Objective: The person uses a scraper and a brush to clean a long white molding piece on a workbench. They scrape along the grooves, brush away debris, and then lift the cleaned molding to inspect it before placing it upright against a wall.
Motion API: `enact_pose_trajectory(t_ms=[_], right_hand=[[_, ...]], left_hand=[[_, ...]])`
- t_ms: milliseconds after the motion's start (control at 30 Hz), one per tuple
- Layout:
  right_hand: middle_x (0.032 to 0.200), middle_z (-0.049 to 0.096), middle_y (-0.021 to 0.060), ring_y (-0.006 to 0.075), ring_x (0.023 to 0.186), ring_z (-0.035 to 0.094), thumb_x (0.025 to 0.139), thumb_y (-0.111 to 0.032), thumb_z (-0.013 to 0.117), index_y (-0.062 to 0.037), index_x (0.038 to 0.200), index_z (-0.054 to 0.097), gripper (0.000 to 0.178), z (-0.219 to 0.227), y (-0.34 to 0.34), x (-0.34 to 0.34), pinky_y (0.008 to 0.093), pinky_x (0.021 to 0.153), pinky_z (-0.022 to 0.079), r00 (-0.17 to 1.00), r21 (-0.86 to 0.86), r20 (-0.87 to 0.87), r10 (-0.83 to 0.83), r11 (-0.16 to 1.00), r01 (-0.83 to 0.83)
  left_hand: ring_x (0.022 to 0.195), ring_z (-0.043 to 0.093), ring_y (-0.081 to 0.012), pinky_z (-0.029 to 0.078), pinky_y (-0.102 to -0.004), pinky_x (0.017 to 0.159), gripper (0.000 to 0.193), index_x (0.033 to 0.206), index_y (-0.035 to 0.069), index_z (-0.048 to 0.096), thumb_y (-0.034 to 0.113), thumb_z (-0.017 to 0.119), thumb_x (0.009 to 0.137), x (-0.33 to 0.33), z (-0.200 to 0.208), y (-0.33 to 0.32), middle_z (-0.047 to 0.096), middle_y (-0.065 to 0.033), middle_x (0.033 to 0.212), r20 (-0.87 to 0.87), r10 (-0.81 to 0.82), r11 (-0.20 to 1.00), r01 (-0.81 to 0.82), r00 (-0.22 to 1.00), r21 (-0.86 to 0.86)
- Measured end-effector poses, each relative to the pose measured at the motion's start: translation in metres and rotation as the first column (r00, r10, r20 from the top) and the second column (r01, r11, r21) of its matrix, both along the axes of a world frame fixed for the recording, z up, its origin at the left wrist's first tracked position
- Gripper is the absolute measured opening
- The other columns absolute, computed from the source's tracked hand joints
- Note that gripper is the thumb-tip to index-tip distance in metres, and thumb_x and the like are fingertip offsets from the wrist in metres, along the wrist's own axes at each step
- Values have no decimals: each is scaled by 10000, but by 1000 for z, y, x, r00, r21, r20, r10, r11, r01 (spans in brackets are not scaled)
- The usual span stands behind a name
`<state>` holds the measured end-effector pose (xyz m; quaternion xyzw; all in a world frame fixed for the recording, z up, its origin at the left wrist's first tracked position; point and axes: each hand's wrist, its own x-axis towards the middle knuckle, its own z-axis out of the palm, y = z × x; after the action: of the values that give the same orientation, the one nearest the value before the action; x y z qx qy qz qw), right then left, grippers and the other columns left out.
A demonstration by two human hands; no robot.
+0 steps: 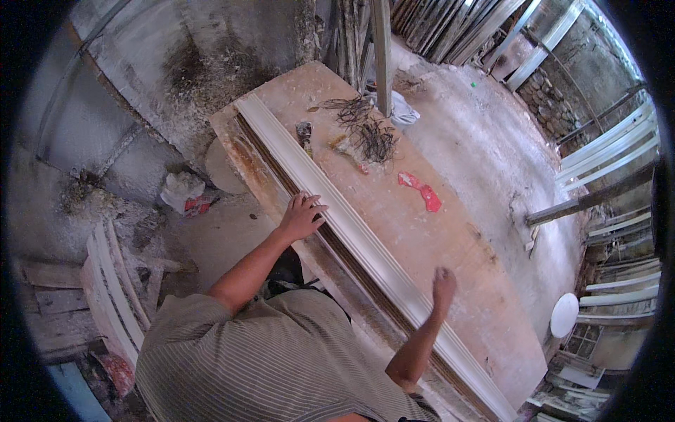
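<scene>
white moulding (354, 228) lies under my spread left hand (302, 216); my right hand (444, 283) is a fist above the table (485, 302), contents unclear; a lopsided push could slide the moulding off.

A loose tangle of thin dark strands (377, 143) lies near a flat red scrap (427, 195) on the long brown table (457, 243). A crumpled white-and-red bag (181, 191) lies to its left; a white round disc (564, 315) shows to its right.
</scene>
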<state>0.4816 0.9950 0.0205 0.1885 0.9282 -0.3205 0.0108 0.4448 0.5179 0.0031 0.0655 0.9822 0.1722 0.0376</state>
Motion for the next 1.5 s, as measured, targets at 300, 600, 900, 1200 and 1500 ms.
enact_pose_trajectory(t_ms=[300,600,900,1200,1500], right_hand=[[935,707,201,343,868,693,905,-279,640,-3,1001,706,300,25,-346,-159,413,792,534,862,-167,-144,487,846,-506],[911,696,231,386,876,688,822,-310,655,6,929,695,336,-138,-443,-328,451,778,541,745,316,274,608,674,-667],[1105,648,275,427,1047,624,895,-226,599,-22,1200,591,367,-21,-501,-307,469,903,493,938,138,97,332,929,-343],[1087,637,259,436,1020,617,921,-169,561,-175,1346,536,426,33,-615,-288,513,888,484,794,-2,212,570,813,-582],[1004,646,252,424,890,671,863,-115,548,-60,1209,607,356,16,-738,-369,503,774,557,766,72,189,615,769,-635]], left_hand=[[1404,271,-387,133,-599,1177,357,1282,269,614,334,584,932,-77,-3,-117,449,-22,1456,-68,-24,999,27,997,45],[1406,275,-326,101,-709,1121,453,1342,270,553,339,616,898,-129,5,-206,449,16,1444,-109,-285,955,293,952,57],[1445,220,-343,74,-658,1156,490,1332,136,552,371,603,906,-185,1,-281,433,-93,1451,-58,-123,983,130,991,130],[1445,224,-359,89,-651,1153,533,1365,89,495,370,587,922,-216,-11,-346,403,-90,1469,-115,-27,994,39,993,102],[1377,310,-466,171,-626,1147,644,1422,40,391,269,632,871,-224,-39,-349,412,-192,1454,-305,-101,932,197,947,303]])
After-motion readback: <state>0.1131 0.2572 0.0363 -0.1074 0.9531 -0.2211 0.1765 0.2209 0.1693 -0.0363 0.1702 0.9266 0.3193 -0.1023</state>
